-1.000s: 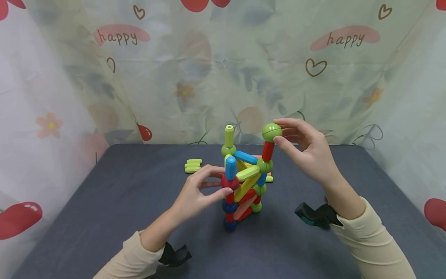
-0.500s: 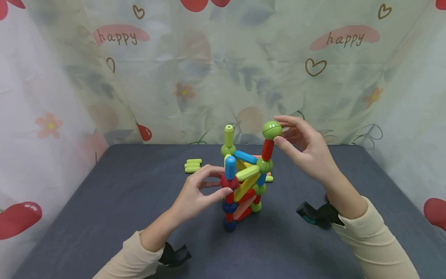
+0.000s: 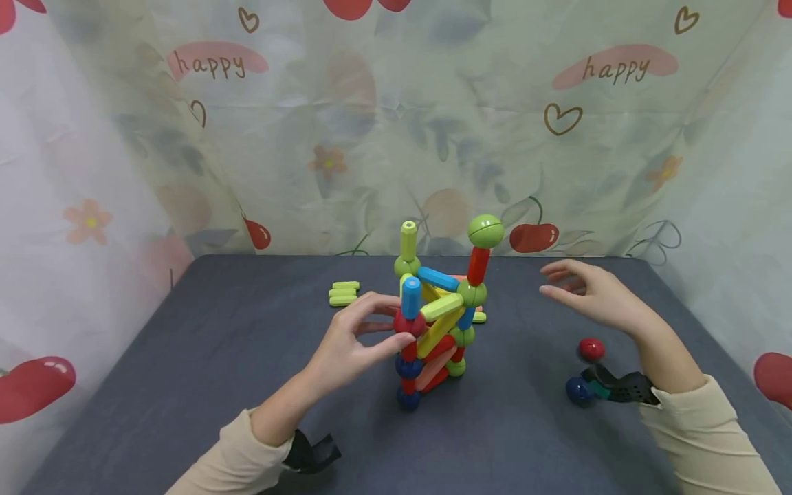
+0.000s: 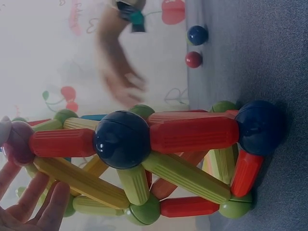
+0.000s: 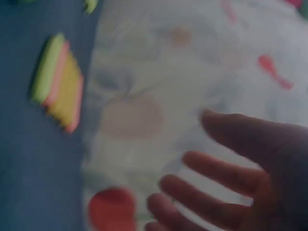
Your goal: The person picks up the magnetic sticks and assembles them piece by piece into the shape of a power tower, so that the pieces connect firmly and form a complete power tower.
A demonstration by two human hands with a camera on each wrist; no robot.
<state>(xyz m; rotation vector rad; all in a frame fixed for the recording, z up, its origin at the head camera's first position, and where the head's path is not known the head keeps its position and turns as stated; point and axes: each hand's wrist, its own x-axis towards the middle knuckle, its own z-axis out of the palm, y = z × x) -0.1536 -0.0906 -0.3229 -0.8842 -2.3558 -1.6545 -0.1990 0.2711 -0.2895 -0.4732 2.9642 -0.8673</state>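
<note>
- Change: the right hand (image 3: 595,295), at the green top ball (image 3: 485,232) half a second earlier, is now well apart from it, to its right (blurred in the left wrist view).
- Meaning: the green top ball stays on the upright red rod (image 3: 478,266) without support from the fingers; its placing therefore appears complete (a judgement, as the joint's firmness cannot be seen).
- Right hand: fingers gently bent and spread, thumb apart, nothing held.
- Left hand (image 3: 359,338): thumb and fingers pinch the red joint ball (image 3: 409,323), as in the earlier views, probably steadying the framework.
- Framework (image 3: 441,323): a tower of rods and balls, standing on the dark table (image 3: 204,344) near its middle; a blue rod (image 3: 411,298) and a yellow-green rod (image 3: 408,240) rise from it, each with no ball on top.
- Containers: none seen; loose pieces lie directly on the table.
- Loose pieces: a red ball (image 3: 591,349) and a blue ball (image 3: 579,390) at right (the forearm hid them, wholly or mostly, earlier); three yellow-green rods (image 3: 343,301) left of the framework; a row of coloured rods (image 5: 66,91) behind it (mostly hidden in the head view).
</note>
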